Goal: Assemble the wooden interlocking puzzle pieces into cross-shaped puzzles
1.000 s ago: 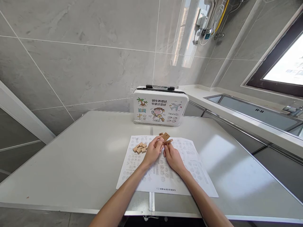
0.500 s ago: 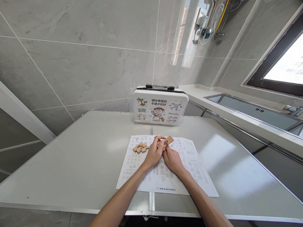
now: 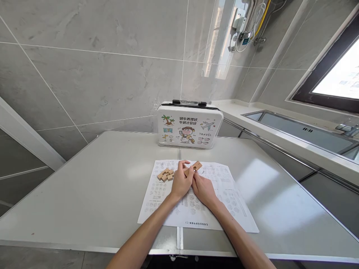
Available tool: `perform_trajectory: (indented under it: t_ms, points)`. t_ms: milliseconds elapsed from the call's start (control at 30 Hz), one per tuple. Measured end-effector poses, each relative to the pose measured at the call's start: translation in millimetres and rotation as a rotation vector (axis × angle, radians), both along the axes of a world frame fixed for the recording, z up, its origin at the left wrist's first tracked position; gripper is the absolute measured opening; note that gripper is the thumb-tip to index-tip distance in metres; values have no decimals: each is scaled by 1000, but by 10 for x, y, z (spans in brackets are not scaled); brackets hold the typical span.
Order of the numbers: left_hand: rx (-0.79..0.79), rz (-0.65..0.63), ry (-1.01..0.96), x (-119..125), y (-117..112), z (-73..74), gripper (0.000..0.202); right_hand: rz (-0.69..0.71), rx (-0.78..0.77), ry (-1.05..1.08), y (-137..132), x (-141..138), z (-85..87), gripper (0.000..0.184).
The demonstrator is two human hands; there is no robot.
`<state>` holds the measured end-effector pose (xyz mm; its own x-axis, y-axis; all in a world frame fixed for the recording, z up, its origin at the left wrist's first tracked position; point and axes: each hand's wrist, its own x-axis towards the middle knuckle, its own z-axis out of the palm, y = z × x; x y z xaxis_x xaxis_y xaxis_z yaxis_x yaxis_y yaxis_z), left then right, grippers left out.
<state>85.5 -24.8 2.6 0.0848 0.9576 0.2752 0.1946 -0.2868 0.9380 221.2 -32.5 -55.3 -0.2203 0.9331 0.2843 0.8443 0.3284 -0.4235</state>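
A notched wooden puzzle block (image 3: 198, 165) slants up to the right over the printed sheet (image 3: 193, 218). My left hand (image 3: 181, 182) grips it between thumb and fingers, with the forefinger bent above it. Pressed close beside it, my right hand (image 3: 205, 189) has its fingers closed just under the block's notch. Whether those fingers hold a second piece is hidden. To the left of my left hand, several more wooden puzzle blocks (image 3: 166, 175) lie in a small cluster on the sheet, some touching each other.
Behind the sheet, a white cartoon-printed case (image 3: 190, 129) with a black handle stands upright on the folding table (image 3: 112, 186). A counter with a sink (image 3: 297, 127) runs along the right. Hoses and a socket (image 3: 238, 20) are on the tiled wall.
The wooden block in my left hand has shifted slightly left and its notch shows more clearly. My left forefinger has lifted a little. The loose blocks lie as before.
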Motion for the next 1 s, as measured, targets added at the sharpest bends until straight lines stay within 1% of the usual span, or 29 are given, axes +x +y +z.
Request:
perform_trajectory:
  t_ms: [67, 167, 367, 500, 633, 800, 1000]
  points:
    - [-4, 7, 2, 0, 1, 0, 23, -6, 7, -11, 1, -3, -6, 26]
    - [3, 54, 27, -1, 7, -4, 21, -9, 6, -13, -3, -8, 1, 24]
    - [25, 92, 53, -14, 5, 14, 22, 20, 7, 8, -23, -15, 30, 22]
    - [-5, 119, 55, -18, 16, -7, 23, 4, 6, 18, -25, -18, 35, 21]
    - [-58, 111, 21, -21, 44, -59, 26, -13, 11, 42, -25, -20, 51, 20]
    - [-61, 104, 14, -30, 60, -85, 17, -70, -4, 80, -37, -20, 71, 22]
    - [-73, 82, -52, -8, 50, -112, 22, -115, -4, 77, -34, -12, 60, 21]
